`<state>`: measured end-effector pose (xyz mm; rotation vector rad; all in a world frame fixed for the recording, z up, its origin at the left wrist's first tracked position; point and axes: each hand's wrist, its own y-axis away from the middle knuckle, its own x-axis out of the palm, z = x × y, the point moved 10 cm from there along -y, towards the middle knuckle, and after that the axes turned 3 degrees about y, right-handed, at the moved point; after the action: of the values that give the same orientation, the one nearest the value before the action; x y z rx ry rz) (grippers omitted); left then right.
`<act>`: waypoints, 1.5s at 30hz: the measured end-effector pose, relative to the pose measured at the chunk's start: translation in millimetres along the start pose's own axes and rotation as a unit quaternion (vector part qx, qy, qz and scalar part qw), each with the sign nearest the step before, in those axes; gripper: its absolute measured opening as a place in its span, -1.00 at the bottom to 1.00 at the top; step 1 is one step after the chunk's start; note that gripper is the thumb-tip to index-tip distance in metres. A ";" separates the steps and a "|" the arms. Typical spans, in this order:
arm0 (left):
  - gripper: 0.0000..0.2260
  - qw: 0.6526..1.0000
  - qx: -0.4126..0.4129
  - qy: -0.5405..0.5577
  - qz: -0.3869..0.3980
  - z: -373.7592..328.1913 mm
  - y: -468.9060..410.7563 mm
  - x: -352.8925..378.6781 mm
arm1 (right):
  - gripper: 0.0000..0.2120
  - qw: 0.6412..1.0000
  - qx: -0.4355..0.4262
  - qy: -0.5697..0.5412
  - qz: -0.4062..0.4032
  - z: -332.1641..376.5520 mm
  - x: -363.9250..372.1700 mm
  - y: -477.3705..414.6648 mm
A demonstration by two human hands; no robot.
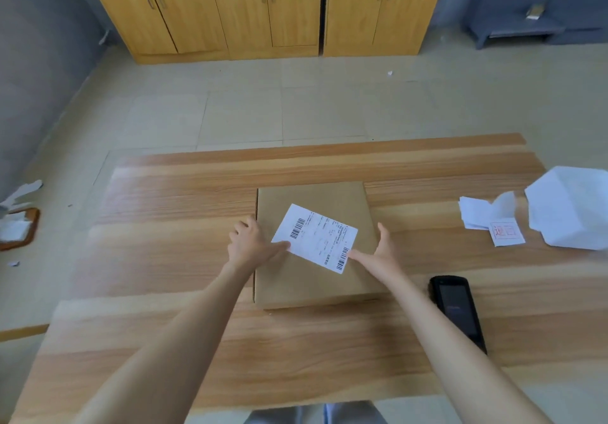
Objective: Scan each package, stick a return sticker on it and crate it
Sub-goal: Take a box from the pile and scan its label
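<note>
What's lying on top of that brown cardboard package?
A white shipping label with barcodes lies askew on the cardboard package. The left hand and right hand touch its edges. The cardboard beneath them is covered.

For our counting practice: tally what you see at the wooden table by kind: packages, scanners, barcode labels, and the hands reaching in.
cardboard package: 1
black scanner: 1
barcode label: 1
hands: 2, left hand and right hand
Total: 5
</note>
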<state>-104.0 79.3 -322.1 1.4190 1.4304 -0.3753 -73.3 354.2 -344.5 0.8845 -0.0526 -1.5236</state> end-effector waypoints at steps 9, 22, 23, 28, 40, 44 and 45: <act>-0.29 0.917 0.313 -0.248 0.018 -96.7 -36.9 -8.2 | 0.08 0.938 0.164 -0.126 -0.278 -48.8 20.3 82.0; -0.13 0.907 0.308 -0.265 0.109 -100.9 -70.7 20.6 | -0.05 0.787 0.311 -0.483 -0.228 -69.2 128.8 77.5; -0.09 0.912 0.302 -0.254 0.109 -101.2 -72.5 19.6 | -0.07 0.780 0.313 -0.490 -0.229 -68.6 128.0 77.4; -0.10 0.935 0.270 -0.207 0.100 -99.1 -75.3 8.5 | -0.06 0.794 0.290 -0.478 -0.241 -63.3 111.3 70.1; -0.28 0.994 0.108 0.018 0.021 -34.9 -53.0 -21.7 | -0.19 0.912 0.128 -0.353 -0.162 -13.3 6.3 10.4; -0.33 0.995 0.049 0.084 0.005 -6.2 -37.8 -10.7 | -0.33 0.952 0.093 -0.279 -0.090 3.9 -2.2 -12.6; -0.36 0.995 0.039 0.095 -0.001 -1.7 -32.2 -8.8 | -0.36 0.958 0.083 -0.267 -0.070 8.8 -3.0 -17.6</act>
<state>-134.8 67.8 -328.1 1.5496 1.5850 -0.3080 -93.0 356.1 -346.1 0.5909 -0.5270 -1.8769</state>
